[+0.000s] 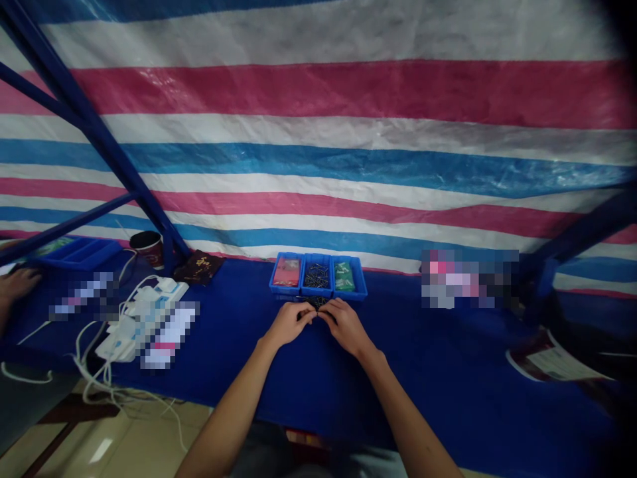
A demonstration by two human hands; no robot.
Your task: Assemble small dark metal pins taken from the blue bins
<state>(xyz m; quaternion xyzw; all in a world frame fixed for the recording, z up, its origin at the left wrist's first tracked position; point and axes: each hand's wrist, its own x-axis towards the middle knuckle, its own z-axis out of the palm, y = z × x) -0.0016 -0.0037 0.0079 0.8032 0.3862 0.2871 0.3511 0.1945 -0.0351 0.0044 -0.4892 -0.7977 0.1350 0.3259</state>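
Left hand (287, 324) and right hand (346, 325) meet at centre, fingers curled inward and fingertips (312, 313) almost touching, over a small heap of dark screws (318, 303); whether they grip any of it cannot be told; heap lies on the blue-covered desk (423, 372), just before a blue three-compartment tray (318, 293); left compartment, red packet (286, 271); middle, loose dark screws (316, 275); right, green packets (343, 275); farther left, a white power strip (144, 320) with tangled white cables (87, 372), a dark pouch (199, 267), a paper cup (148, 249) and a small blue tray (82, 252); at far left, a co-worker's hand (17, 284) rests on the desk; behind, a striped tarpaulin (318, 93) hangs beyond a blue metal frame (84, 119).
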